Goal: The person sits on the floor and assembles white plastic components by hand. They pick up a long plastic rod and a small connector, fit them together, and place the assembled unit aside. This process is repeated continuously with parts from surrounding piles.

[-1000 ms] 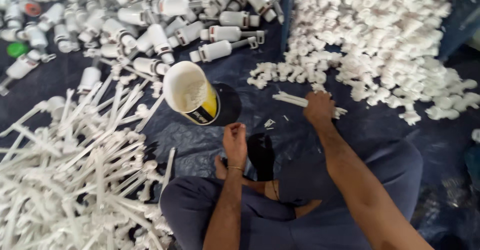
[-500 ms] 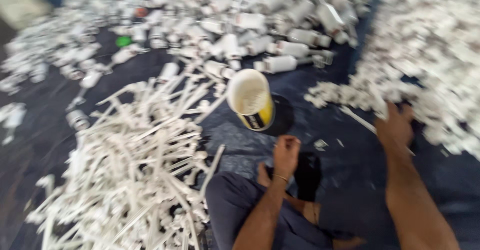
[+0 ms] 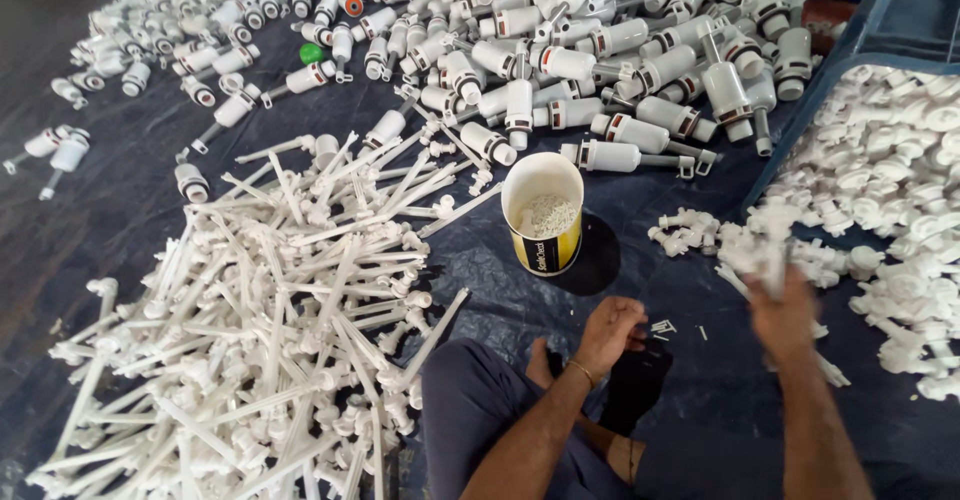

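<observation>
Right hand (image 3: 785, 310) grips a white plastic stem (image 3: 775, 260), blurred. Left hand (image 3: 612, 330) loosely curled, grip unclear. Risk: an elbow knocking over the tub (image 3: 543, 215) of small parts.

Dark plastic sheeting (image 3: 120, 230) is covering the floor of a work area.
The sheet is lying creased and is catching soft daylight in dull glints. At the top left, a strip of bare grey floor (image 3: 45, 0) is showing beyond its edge. At the right, the rim of a blue plastic crate (image 3: 905, 20) is standing on the sheet.
</observation>
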